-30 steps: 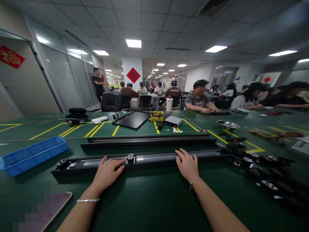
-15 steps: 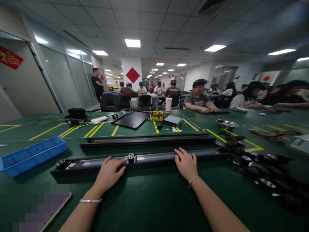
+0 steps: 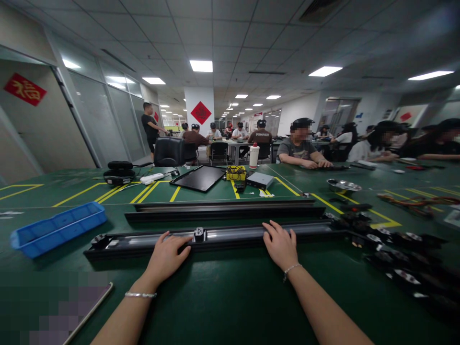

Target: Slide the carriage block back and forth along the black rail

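Note:
A long black rail with a shiny inner channel lies crosswise on the green table. My left hand rests on its near edge, fingers spread, the fingertips close to a small black block with a silvery top seated in the channel. Further right, my right hand lies over the same rail with its fingers stretched apart. Another small block sits at the rail's left end. Neither hand is wrapped round anything. Behind it, a second black rail lies roughly parallel.
A blue bin stands at left, a phone-like pixelated object near front left. Several black parts crowd the right, by a metal bowl. A black tray, grey box and white bottle stand farther back; people sit beyond.
The whole view has shifted slightly, so things appear a little further right. Both hands keep their places on the rail, and nothing has been taken hold of or let go.

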{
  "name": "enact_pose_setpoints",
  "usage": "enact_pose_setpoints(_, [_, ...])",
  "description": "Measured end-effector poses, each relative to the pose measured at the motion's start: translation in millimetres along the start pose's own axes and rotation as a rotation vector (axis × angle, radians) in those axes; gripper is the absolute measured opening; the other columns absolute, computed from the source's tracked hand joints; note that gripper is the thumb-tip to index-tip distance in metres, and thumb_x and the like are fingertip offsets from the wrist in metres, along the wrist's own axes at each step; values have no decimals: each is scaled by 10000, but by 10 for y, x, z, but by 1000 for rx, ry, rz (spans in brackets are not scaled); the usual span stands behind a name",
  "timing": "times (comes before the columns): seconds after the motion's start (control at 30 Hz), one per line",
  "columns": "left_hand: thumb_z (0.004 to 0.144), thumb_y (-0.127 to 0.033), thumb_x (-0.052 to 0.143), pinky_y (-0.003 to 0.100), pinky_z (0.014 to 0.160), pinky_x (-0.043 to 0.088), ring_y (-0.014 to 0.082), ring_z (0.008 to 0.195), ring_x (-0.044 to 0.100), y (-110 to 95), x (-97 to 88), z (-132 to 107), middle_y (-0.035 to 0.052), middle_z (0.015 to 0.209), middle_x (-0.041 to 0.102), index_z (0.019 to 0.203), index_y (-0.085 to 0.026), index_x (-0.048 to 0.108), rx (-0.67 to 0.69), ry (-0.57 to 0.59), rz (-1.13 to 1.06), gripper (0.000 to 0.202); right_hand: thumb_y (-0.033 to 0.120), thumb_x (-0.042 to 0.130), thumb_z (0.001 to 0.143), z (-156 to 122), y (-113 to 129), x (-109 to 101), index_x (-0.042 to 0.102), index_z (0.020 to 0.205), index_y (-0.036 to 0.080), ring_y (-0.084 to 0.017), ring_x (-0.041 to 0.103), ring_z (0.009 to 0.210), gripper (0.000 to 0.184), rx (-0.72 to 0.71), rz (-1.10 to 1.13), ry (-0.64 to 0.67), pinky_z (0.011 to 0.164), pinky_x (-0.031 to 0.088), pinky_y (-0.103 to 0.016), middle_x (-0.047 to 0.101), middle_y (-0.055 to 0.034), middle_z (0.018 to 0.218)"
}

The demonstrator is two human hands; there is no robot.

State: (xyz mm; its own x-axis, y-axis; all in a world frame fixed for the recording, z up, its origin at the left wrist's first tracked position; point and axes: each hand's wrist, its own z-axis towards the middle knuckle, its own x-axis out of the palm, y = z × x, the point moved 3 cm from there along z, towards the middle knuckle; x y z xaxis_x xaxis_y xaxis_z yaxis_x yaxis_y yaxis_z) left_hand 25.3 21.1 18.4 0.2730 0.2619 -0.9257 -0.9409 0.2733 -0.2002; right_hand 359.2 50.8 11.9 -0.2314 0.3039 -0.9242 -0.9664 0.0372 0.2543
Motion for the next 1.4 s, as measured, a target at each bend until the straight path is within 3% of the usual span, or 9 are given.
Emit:
enact_pose_setpoints(0.23, [804, -427, 389, 461, 1055, 168, 161, 990, 565, -15, -3, -5, -14, 1032, 665, 1011, -302, 595, -6, 4, -10, 318, 358, 267, 846, 1, -3, -6, 506, 1202, 301, -207, 431, 1131, 432, -1, -1, 9, 1014, 130, -481, 427, -16, 1323])
enact_pose_setpoints(0.5, [794, -381, 417, 455, 1044, 188, 149, 936, 578, -26, -14, -18, 0, 998, 664, 1184, -308, 469, -26, 0, -21, 400, 354, 275, 842, 3, -4, 8, 505, 1196, 304, -199, 439, 1125, 426, -15, 5, -16, 1008, 139, -492, 442, -12, 1312])
enact_pose_setpoints(0.83, [803, -382, 397, 468, 1049, 169, 158, 984, 561, -35, -26, -7, -13, 1072, 645, 1172, -349, 480, -6, 14, 1, 380, 366, 263, 844, 9, -10, 4, 494, 1208, 313, -198, 431, 1135, 434, -5, -9, 7, 1015, 139, -486, 427, -4, 1323])
enact_pose_setpoints(1.03, [804, -388, 396, 467, 1039, 180, 159, 1012, 554, -25, -20, -15, -14, 1098, 635, 1235, -372, 408, -3, 15, -3, 432, 358, 266, 845, 2, 5, -17, 493, 1213, 302, -203, 423, 1142, 436, 1, -4, 22, 1017, 128, -481, 422, -12, 1327])
enact_pose_setpoints(1.4, [797, -377, 417, 495, 1047, 147, 170, 1009, 552, -29, -8, -16, -7, 1092, 638, 1195, -359, 464, 12, 7, -12, 401, 359, 273, 844, -4, 11, -10, 502, 1200, 309, -200, 428, 1136, 426, -2, 11, -10, 1016, 129, -487, 428, -5, 1324])
